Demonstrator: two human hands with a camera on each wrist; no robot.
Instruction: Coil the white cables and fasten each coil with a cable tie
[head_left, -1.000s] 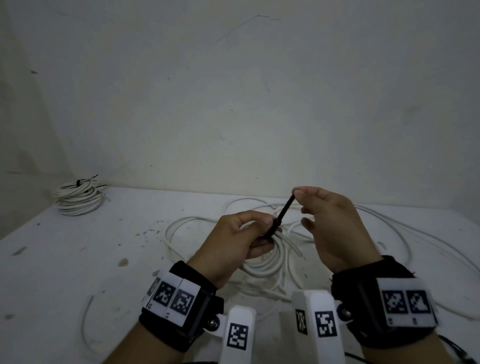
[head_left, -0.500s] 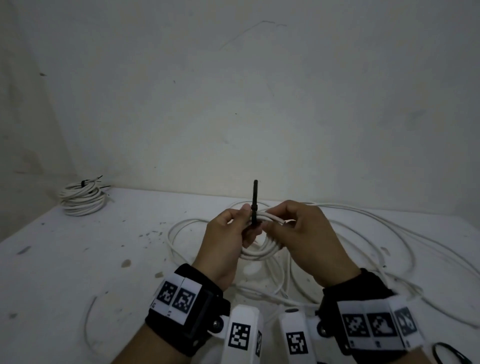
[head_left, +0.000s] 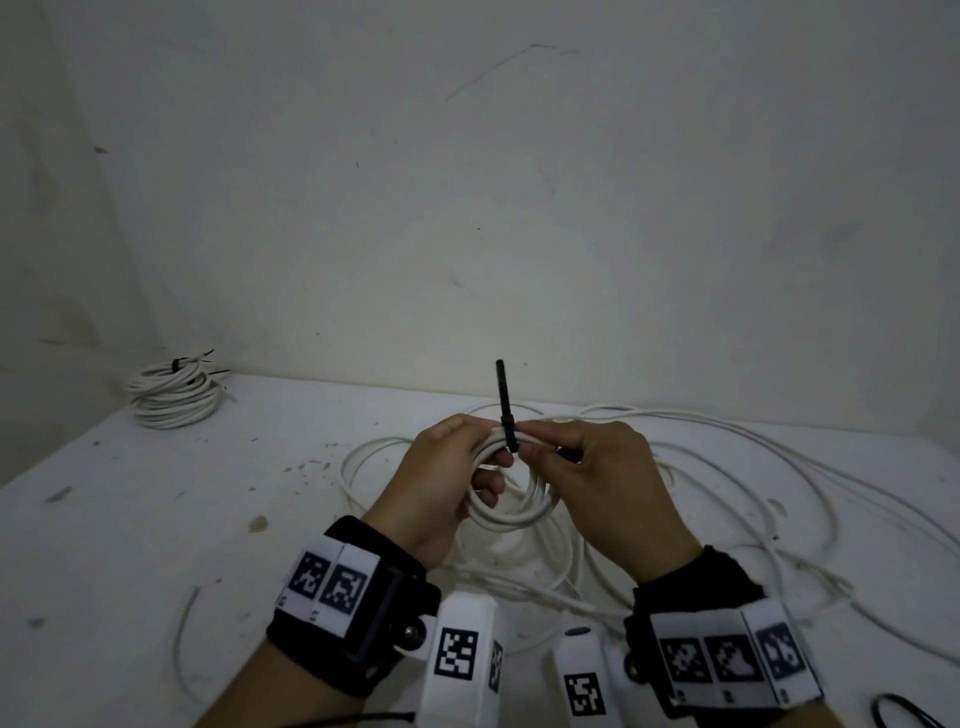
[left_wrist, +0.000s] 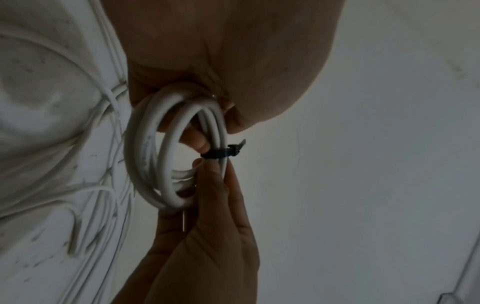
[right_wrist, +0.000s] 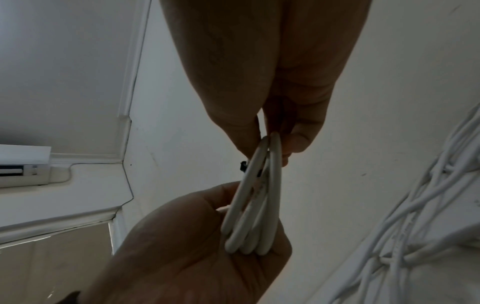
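A small white cable coil (head_left: 511, 514) hangs in the air between both hands over the table. A black cable tie (head_left: 503, 400) is wrapped round the coil's top, its tail standing straight up. My left hand (head_left: 488, 449) grips the coil from the left, fingers curled through the loop. My right hand (head_left: 530, 441) pinches the strands right beside the tie. In the left wrist view the tie (left_wrist: 221, 153) cinches the coil (left_wrist: 153, 164) just above the right hand's fingertips (left_wrist: 210, 170). The right wrist view shows the coil (right_wrist: 257, 205) edge-on and the tie's head (right_wrist: 242, 165).
Loose white cables (head_left: 727, 467) sprawl over the white table (head_left: 130, 519) under and to the right of the hands. A tied white coil (head_left: 174, 397) sits at the back left by the wall. A black tie (head_left: 904, 712) lies at the bottom right.
The right hand has let go of the tie's tail, which it held slanting up to the right, and moved in to pinch the coil. The tail now stands upright.
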